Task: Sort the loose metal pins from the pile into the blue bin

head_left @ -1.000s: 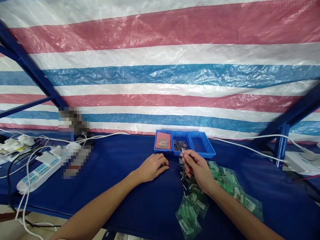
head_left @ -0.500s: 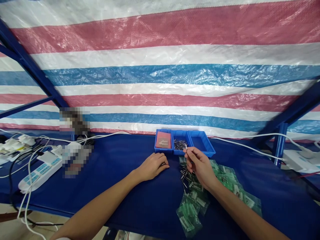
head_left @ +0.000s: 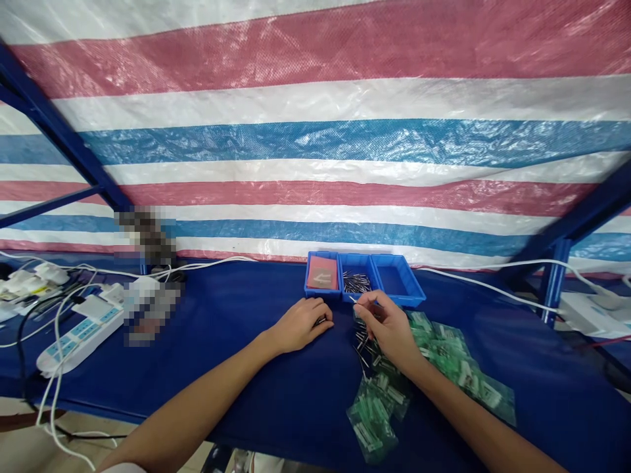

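My right hand (head_left: 383, 326) is closed in a pinch on a thin metal pin (head_left: 353, 299), its tip pointing up and left near the middle blue bin. Resting on the table, my left hand (head_left: 303, 325) is curled, and what shows dark under its fingers is too small to name. The middle bin holds many similar slim metal pins (head_left: 357, 282). More loose pins (head_left: 362, 345) lie below my right hand, partly hidden by it. Around them are clear bags with green contents (head_left: 372, 417), some under my right forearm.
A left blue bin (head_left: 309, 289) holds a pink sheet with a small bag. The right blue bin (head_left: 397, 276) stands beside the others. Left lie a white power strip (head_left: 79, 341) and cables. A striped tarp (head_left: 315, 144) hangs behind the blue table (head_left: 221, 315).
My right hand has shifted slightly left and turned, so the pin now tilts to the left instead of upright. My left hand stays nearly in place.
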A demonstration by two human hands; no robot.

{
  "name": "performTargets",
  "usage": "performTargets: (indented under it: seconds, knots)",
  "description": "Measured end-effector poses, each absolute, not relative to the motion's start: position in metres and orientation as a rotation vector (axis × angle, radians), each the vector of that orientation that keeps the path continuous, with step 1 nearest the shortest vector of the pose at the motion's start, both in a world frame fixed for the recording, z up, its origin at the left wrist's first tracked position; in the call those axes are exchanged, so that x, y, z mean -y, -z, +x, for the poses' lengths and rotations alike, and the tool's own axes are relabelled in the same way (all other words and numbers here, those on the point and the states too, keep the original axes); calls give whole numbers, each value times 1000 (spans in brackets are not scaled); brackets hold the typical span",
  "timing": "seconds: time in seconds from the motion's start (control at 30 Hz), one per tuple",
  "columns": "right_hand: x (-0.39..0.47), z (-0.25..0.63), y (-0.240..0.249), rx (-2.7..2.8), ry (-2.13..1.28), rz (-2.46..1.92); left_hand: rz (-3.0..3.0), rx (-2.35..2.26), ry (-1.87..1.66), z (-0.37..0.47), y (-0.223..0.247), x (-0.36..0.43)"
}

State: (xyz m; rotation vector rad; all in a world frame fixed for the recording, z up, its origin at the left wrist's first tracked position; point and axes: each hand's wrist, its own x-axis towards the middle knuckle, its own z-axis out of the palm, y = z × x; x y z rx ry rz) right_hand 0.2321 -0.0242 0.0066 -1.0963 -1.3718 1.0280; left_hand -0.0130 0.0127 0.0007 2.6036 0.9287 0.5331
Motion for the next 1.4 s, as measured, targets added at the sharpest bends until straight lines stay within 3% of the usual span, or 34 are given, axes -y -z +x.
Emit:
performTargets:
  seconds: [0.5, 0.9, 1.2, 1.4]
  knots:
    - [24, 231, -21, 984, -1588, -879, 2590, -940, -532, -12, 1, -13]
    - [20, 232, -10, 1211, -1356, -1000, 2583, -932, -519, -12, -1, -13]
    - [19, 237, -3, 1410, -917, -1129, 2578, -921, -516, -12, 0, -14]
    - [17, 237, -8, 1332, -1035, -1121, 2537, -912, -534, -13, 1, -15]
